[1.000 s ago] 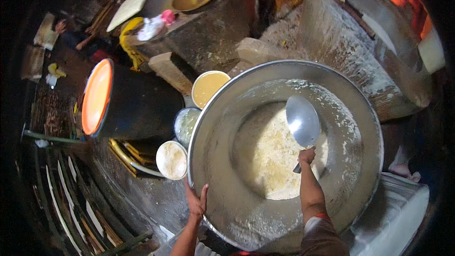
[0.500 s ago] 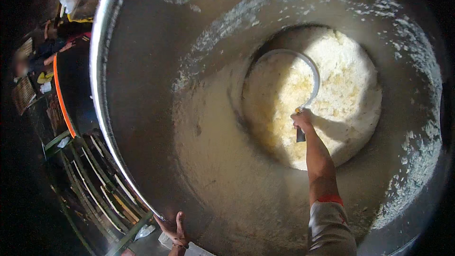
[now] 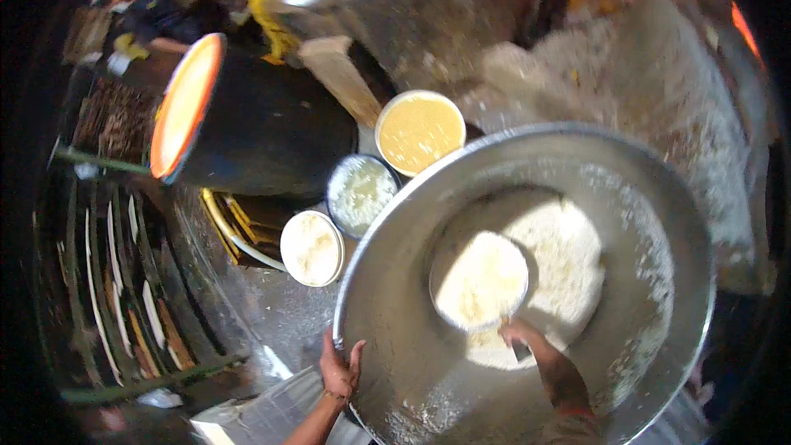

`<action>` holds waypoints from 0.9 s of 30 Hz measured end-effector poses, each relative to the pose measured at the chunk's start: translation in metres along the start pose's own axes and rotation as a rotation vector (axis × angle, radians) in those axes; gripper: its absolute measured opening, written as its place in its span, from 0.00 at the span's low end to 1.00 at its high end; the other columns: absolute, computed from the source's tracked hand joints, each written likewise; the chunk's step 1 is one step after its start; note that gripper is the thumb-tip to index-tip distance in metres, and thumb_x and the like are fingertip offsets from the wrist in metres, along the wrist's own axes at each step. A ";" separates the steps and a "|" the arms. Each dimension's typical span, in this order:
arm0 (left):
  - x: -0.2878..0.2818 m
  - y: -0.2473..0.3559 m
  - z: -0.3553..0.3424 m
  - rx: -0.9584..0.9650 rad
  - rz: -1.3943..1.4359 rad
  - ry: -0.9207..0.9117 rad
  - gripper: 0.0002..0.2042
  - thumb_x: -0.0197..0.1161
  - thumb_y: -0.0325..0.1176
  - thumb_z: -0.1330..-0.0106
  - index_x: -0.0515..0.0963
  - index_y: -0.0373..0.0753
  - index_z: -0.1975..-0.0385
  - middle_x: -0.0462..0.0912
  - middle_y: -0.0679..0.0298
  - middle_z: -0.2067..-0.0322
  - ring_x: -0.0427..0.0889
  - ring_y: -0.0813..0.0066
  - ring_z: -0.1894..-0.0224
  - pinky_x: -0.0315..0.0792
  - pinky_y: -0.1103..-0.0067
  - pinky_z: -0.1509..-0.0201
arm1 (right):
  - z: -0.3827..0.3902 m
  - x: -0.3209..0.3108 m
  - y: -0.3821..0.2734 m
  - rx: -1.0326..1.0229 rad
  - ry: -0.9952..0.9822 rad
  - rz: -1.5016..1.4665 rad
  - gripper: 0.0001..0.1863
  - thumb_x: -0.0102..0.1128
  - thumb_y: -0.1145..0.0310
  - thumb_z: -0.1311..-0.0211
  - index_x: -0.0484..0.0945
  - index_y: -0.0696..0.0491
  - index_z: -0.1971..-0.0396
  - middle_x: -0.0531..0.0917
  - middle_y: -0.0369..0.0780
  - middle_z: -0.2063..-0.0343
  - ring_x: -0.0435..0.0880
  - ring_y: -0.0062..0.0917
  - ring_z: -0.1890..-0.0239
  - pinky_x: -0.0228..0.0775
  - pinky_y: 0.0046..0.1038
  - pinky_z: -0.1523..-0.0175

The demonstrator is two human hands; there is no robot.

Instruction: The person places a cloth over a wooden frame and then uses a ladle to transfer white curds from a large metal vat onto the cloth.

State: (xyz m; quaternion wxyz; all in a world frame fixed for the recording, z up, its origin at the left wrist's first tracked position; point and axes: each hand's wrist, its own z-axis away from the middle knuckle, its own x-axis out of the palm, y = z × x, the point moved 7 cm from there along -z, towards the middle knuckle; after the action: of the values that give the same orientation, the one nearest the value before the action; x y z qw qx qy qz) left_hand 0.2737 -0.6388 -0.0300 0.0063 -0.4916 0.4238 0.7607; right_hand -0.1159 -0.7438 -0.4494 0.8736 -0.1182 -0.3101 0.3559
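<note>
My right hand [image 3: 527, 338] reaches into a large metal pot [image 3: 395, 321], closed on the dark handle of a round metal scoop [image 3: 480, 278]. The scoop looks heaped with a pale, grainy, rice-like food. More of the same food [image 3: 560, 251] lies in the pot's bottom, partly in shadow, and bits stick to the wall. At the near left, my left hand [image 3: 339, 371] rests across the pot's rim, its thumb and fingers spread apart.
Beyond the rim on the left stand a bucket of yellowish liquid [image 3: 420, 133], a container of cloudy liquid with white bits [image 3: 362, 194] and a white tub [image 3: 313, 249]. Behind them is a black drum [image 3: 272, 124] with an orange rim. Wooden poles lie left; a person sits far left.
My view has swung left and back, bringing the buckets and drum in. The scoop, seen earlier as a rim over the food, now shows a full heap. My left hand stays at the pot's rim.
</note>
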 end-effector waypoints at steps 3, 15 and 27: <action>-0.026 -0.016 0.014 0.040 -0.045 0.031 0.30 0.67 0.35 0.43 0.62 0.34 0.43 0.75 0.44 0.55 0.78 0.52 0.54 0.71 0.68 0.51 | 0.077 0.051 -0.051 0.117 0.128 0.203 0.10 0.54 0.70 0.40 0.76 0.62 0.74 0.79 0.45 0.83 0.80 0.32 0.78 0.73 0.33 0.70; -0.065 -0.126 0.153 -0.116 0.604 0.033 0.45 0.66 0.58 0.48 0.58 0.28 0.39 0.64 0.43 0.42 0.69 0.52 0.42 0.64 0.68 0.39 | 0.380 0.309 -0.258 0.346 0.114 0.952 0.06 0.50 0.66 0.40 0.74 0.52 0.71 0.72 0.30 0.82 0.68 0.19 0.81 0.60 0.20 0.78; -0.288 -0.447 0.527 -0.819 1.678 0.997 0.46 0.69 0.62 0.56 0.62 0.42 0.39 0.68 0.60 0.43 0.66 0.60 0.42 0.64 0.55 0.44 | 0.291 0.757 -0.127 0.171 -0.402 1.221 0.09 0.48 0.63 0.36 0.73 0.52 0.70 0.71 0.31 0.82 0.68 0.17 0.80 0.60 0.19 0.77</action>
State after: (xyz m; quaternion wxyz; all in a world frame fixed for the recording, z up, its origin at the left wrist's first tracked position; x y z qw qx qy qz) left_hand 0.2218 0.1076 -0.0155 -0.8624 -0.2626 0.2934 0.3181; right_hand 0.1915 -0.3130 0.1782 0.4453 -0.1345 -0.3153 0.8272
